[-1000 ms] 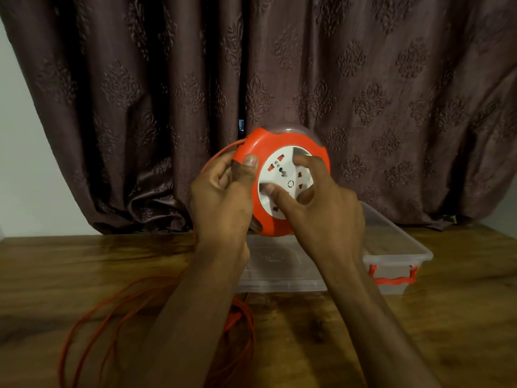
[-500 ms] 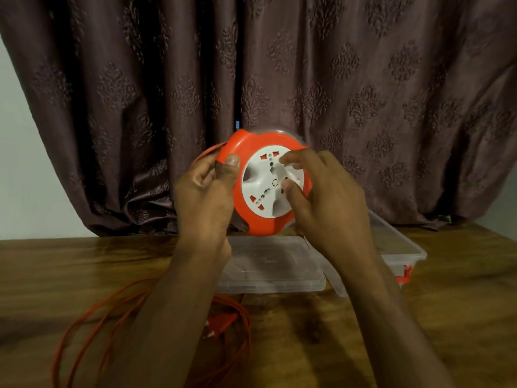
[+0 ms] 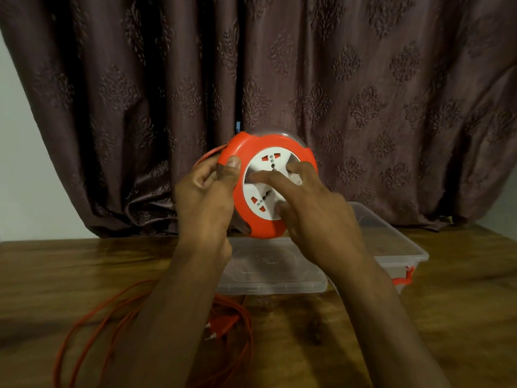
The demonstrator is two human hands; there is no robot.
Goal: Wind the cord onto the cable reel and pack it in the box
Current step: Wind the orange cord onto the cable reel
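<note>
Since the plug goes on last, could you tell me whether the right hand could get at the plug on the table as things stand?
Probably not yet: the right hand is turning the cable reel, and the plug lies under the left forearm.

The cable reel (image 3: pixel 267 186) is showing a bright orange rim under the left hand's thumb (image 3: pixel 230 169), and a white socket face with small red and grey marks beneath the right hand's fingers (image 3: pixel 268 177). The cord (image 3: pixel 92 329) below both hands is glowing orange. The box (image 3: pixel 402 242) beyond the right fingers is showing clear plastic with a red latch (image 3: pixel 402 278). Behind the fingertips, the curtain (image 3: pixel 363 93) is showing brownish purple with embossed floral motifs. The table (image 3: pixel 56 267) is showing streaked brown wood grain.
</note>
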